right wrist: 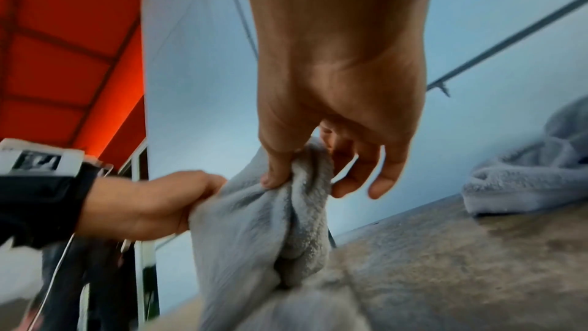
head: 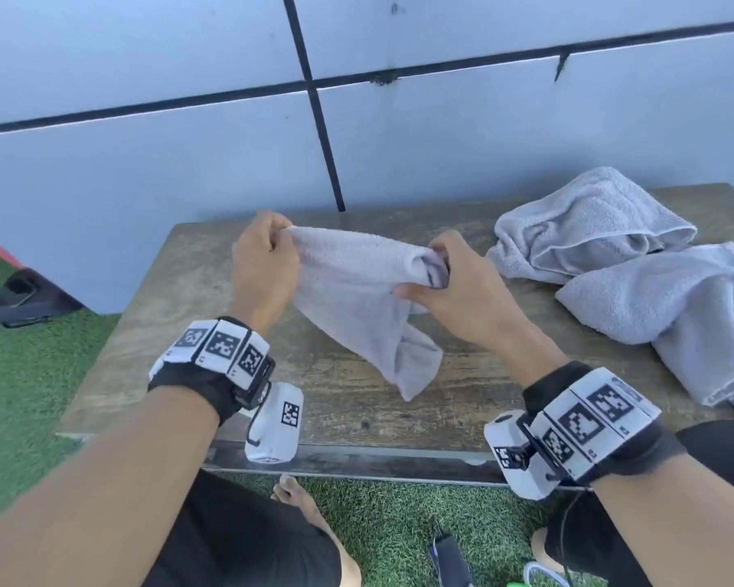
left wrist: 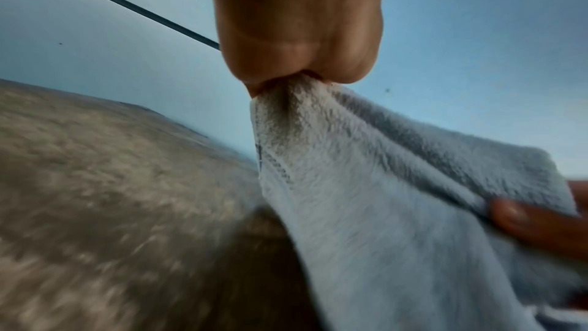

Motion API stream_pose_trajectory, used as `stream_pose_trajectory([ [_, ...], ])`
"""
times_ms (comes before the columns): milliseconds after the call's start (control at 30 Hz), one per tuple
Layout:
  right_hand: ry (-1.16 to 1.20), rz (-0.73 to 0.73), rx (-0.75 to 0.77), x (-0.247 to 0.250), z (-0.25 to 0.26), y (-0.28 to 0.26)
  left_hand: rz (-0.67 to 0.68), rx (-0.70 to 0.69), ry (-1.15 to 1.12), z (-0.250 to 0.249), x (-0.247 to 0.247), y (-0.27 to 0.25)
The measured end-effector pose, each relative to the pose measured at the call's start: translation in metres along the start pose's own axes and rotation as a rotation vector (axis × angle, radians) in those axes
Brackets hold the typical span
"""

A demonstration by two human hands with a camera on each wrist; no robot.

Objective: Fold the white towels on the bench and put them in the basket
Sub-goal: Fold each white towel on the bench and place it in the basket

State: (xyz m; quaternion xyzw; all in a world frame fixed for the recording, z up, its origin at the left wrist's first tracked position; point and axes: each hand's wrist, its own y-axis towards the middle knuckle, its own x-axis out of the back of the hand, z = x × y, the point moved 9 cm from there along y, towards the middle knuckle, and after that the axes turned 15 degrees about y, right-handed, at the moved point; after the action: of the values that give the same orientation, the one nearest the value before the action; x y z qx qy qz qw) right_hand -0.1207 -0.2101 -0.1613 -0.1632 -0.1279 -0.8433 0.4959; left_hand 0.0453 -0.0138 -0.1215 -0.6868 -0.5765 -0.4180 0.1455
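A white towel [head: 348,290] hangs above the wooden bench [head: 187,315], stretched between both hands. My left hand [head: 263,264] pinches its left upper corner; the left wrist view shows the cloth [left wrist: 366,185] bunched in the fist [left wrist: 299,54]. My right hand [head: 454,286] pinches the bunched right end between thumb and fingers [right wrist: 277,173], with the other fingers loose. The towel's lower end droops onto the bench top. No basket is in view.
Two more white towels lie crumpled at the bench's right: one at the back [head: 590,226], one toward the right edge [head: 670,311]. A pale tiled wall [head: 145,171] rises behind the bench. Green turf [head: 26,374] surrounds it; a dark object [head: 22,298] sits at left.
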Motion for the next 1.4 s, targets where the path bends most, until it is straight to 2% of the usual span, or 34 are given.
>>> stream_pose_trajectory([
  [100, 0.267, -0.025, 0.038, 0.001, 0.009, 0.002, -0.095, -0.007, -0.018, -0.007, 0.022, 0.015],
  [200, 0.45, -0.103, 0.031, 0.002, 0.003, 0.006, -0.207, -0.077, 0.135, -0.023, 0.038, 0.019],
  [233, 0.492, -0.127, 0.019, 0.001, 0.001, 0.006, -0.207, -0.103, 0.187, -0.028, 0.038, 0.015],
  [267, 0.534, -0.148, 0.011, 0.001, 0.0, 0.006, -0.153, -0.141, 0.195, -0.035, 0.03, 0.007],
  [300, 0.577, -0.166, 0.002, 0.0, -0.003, 0.006, -0.043, -0.199, 0.159, -0.043, 0.017, -0.004],
  [333, 0.625, -0.177, -0.005, -0.001, -0.004, 0.007, 0.095, -0.271, 0.14, -0.051, -0.001, -0.019],
  [400, 0.724, -0.175, -0.012, -0.003, -0.003, 0.007, 0.349, -0.406, 0.247, -0.058, -0.039, -0.052],
  [433, 0.753, -0.174, -0.006, -0.002, -0.001, 0.007, 0.428, -0.438, 0.315, -0.053, -0.055, -0.063],
  [500, 0.725, -0.199, 0.013, 0.003, -0.001, 0.006, 0.475, -0.38, 0.36, -0.037, -0.07, -0.066],
  [567, 0.508, -0.285, 0.067, 0.017, 0.0, 0.003, 0.389, -0.273, 0.357, -0.024, -0.063, -0.052],
  [633, 0.269, -0.381, 0.13, 0.031, 0.001, 0.0, 0.248, -0.184, 0.365, -0.018, -0.039, -0.033],
  [733, 0.193, -0.446, 0.176, 0.041, 0.001, -0.002, 0.067, -0.098, 0.306, -0.012, -0.001, 0.001],
  [800, 0.194, -0.462, 0.194, 0.043, 0.002, -0.003, 0.091, -0.056, 0.208, -0.01, 0.007, 0.018],
  [867, 0.206, -0.444, 0.208, 0.042, 0.006, -0.004, 0.181, 0.026, 0.078, -0.008, 0.002, 0.023],
  [967, 0.205, -0.325, 0.218, 0.027, 0.012, -0.002, 0.275, 0.147, -0.107, -0.012, -0.012, 0.014],
  [1000, 0.21, -0.229, 0.206, 0.016, 0.013, 0.0, 0.276, 0.17, -0.151, -0.015, -0.016, 0.011],
  [1100, 0.246, 0.178, 0.062, -0.035, 0.009, -0.005, 0.306, 0.266, -0.364, -0.027, -0.028, -0.001],
  [1167, 0.27, 0.334, 0.011, -0.063, 0.006, -0.013, 0.43, 0.288, -0.565, -0.04, -0.041, -0.011],
  [1233, 0.231, 0.316, 0.032, -0.07, 0.002, -0.01, 0.576, 0.201, -0.623, -0.053, -0.051, -0.018],
  [1300, 0.242, 0.199, 0.019, -0.059, 0.0, -0.001, 0.623, 0.121, -0.541, -0.053, -0.053, -0.022],
  [1400, 0.475, 0.041, -0.099, -0.04, -0.007, 0.01, 0.671, 0.061, -0.467, -0.043, -0.053, -0.031],
])
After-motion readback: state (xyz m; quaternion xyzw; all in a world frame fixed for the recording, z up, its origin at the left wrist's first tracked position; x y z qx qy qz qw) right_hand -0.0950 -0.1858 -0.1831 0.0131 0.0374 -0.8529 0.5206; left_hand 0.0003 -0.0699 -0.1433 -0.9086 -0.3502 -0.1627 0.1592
